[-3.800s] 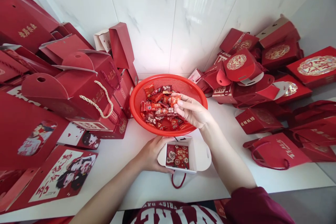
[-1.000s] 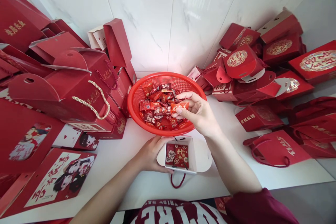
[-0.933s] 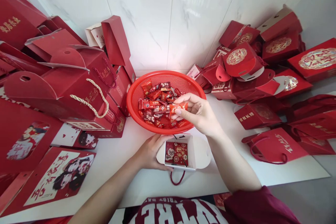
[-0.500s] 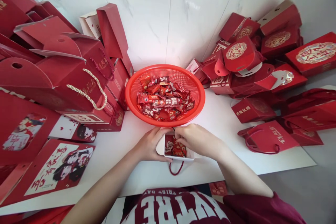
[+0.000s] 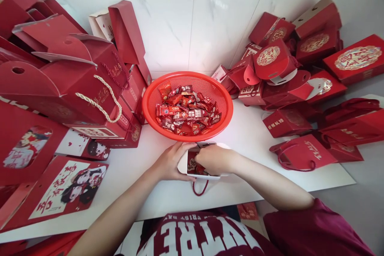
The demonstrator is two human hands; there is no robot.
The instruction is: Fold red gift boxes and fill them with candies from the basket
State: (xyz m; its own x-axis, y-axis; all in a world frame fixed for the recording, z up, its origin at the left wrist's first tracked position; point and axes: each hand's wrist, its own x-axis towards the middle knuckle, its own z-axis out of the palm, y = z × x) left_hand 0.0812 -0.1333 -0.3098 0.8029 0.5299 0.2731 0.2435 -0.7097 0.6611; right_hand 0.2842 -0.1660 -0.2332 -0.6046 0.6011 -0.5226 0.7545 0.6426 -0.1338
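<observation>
A small gift box [image 5: 204,176], white inside with its top flaps open, stands on the white table. My left hand [image 5: 171,162] grips its left side, thumb along the far edge and fingers at the near one. Red-wrapped candies [image 5: 192,165] show inside the box. My right hand [image 5: 216,159] reaches down into it with curled fingers; the fingertips and anything in them are hidden. A dark red cord handle [image 5: 200,193] hangs from the box's near side. Just beyond sits a red plastic basket [image 5: 147,114] holding many wrapped candies [image 5: 187,114].
Red gift boxes [image 5: 99,88] with rope handles crowd the left side of the table [image 5: 156,200]. More red boxes [image 5: 274,60] are piled at the right, some with gold emblems. A white marbled wall [image 5: 168,16] rises behind the basket.
My right hand has moved lower into the box and now covers more of the candies there. My left hand keeps its grip on the box. The view has shifted slightly.
</observation>
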